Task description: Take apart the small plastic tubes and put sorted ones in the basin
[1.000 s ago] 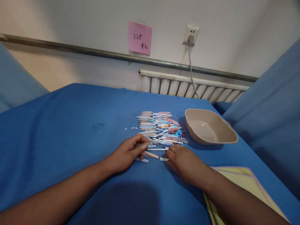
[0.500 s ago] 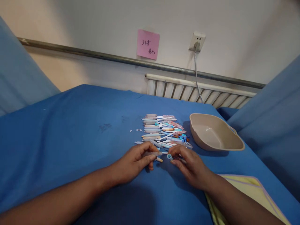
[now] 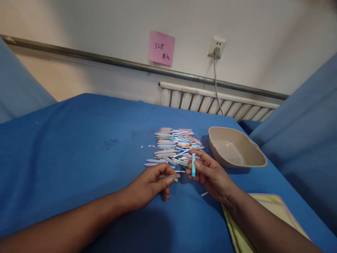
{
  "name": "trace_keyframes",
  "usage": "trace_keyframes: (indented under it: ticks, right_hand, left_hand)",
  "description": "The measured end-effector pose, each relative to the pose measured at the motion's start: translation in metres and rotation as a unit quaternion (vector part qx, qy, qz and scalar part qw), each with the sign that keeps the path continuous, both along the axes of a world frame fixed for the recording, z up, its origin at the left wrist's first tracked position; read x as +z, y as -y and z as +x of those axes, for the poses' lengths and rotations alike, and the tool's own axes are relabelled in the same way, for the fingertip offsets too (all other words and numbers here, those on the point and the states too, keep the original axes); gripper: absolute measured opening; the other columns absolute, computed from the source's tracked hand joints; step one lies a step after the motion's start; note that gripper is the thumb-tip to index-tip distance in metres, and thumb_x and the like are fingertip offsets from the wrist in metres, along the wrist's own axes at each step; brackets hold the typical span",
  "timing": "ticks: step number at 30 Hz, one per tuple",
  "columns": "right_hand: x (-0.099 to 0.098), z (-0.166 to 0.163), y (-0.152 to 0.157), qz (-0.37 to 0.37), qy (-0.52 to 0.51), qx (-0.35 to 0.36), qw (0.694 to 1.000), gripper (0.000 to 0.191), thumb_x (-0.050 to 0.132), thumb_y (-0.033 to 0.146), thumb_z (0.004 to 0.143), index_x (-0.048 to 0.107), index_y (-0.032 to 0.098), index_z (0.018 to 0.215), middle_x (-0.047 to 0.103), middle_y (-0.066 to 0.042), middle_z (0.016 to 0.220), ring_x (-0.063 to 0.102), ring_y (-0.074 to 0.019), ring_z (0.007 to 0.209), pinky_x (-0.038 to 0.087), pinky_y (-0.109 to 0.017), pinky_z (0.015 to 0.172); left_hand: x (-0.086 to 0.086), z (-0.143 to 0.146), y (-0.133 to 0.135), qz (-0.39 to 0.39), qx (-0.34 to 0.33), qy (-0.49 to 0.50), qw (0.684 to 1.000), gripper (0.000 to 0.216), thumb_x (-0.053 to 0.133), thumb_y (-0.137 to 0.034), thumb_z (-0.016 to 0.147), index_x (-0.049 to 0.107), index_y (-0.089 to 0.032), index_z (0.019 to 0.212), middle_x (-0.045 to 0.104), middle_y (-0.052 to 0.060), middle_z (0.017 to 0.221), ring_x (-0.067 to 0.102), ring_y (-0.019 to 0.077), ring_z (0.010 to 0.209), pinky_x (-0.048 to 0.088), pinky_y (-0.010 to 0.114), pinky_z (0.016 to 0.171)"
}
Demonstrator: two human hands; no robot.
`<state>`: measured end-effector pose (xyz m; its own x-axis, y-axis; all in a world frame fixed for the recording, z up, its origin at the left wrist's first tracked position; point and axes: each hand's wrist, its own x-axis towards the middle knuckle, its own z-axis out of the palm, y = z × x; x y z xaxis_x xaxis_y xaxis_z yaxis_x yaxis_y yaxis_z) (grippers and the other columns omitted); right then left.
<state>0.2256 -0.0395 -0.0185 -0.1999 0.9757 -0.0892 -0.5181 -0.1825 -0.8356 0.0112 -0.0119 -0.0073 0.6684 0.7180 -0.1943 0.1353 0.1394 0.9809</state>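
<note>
Blue tube (image 3: 193,166) pinched in my right grip (image 3: 213,175), pale tube (image 3: 177,176) in left grip (image 3: 154,179); likely holding step, next needs care

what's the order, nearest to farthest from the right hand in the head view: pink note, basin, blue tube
1. blue tube: held in the right hand, at its fingers
2. basin: beyond the hand, to its right
3. pink note: farthest, up on the wall, to the hand's left
</note>
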Motion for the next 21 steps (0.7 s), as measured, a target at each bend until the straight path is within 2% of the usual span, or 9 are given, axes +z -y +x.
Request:
trace_keyframes:
  ticks: [6,12,16,21]
  right_hand:
    - [-0.005,-0.003,-0.001,-0.045,-0.003,-0.009,0.999,0.028,0.076,0.030,0.074,0.058,0.016,0.089,0.070,-0.003,0.079,0.069,-0.0151,0.071,0.053,-0.022,0.061]
    - [-0.004,-0.008,0.001,-0.038,-0.002,-0.017,0.999,0.027,0.077,0.030,0.073,0.056,0.016,0.085,0.072,-0.004,0.082,0.069,-0.0134,0.070,0.055,-0.023,0.064]
    - [-0.001,-0.011,0.004,-0.002,0.022,-0.030,0.999,0.029,0.077,0.031,0.072,0.055,0.017,0.084,0.072,-0.003,0.083,0.067,-0.0122,0.068,0.055,-0.024,0.066]
    - [0.001,-0.010,0.008,0.090,0.104,-0.056,0.989,0.026,0.075,0.031,0.075,0.053,0.020,0.081,0.071,0.000,0.080,0.064,-0.0096,0.065,0.053,-0.021,0.064]
  left_hand:
    - [-0.004,0.005,0.002,-0.054,0.002,0.018,0.998,0.032,0.063,-0.045,0.080,0.050,-0.016,0.087,0.057,-0.005,0.055,0.056,0.0114,0.048,0.049,0.026,0.053]
    - [-0.004,0.005,0.006,-0.069,0.000,0.033,0.997,0.033,0.064,-0.045,0.079,0.050,-0.016,0.085,0.058,-0.005,0.054,0.056,0.0105,0.047,0.050,0.025,0.051]
    - [-0.007,0.005,0.006,-0.071,-0.001,0.039,0.997,0.032,0.064,-0.045,0.078,0.050,-0.017,0.086,0.058,-0.006,0.053,0.057,0.0108,0.048,0.050,0.025,0.052]
    - [-0.009,0.004,0.005,-0.062,-0.002,0.036,0.997,0.033,0.064,-0.046,0.079,0.051,-0.016,0.086,0.057,-0.005,0.054,0.056,0.0109,0.047,0.050,0.025,0.051]
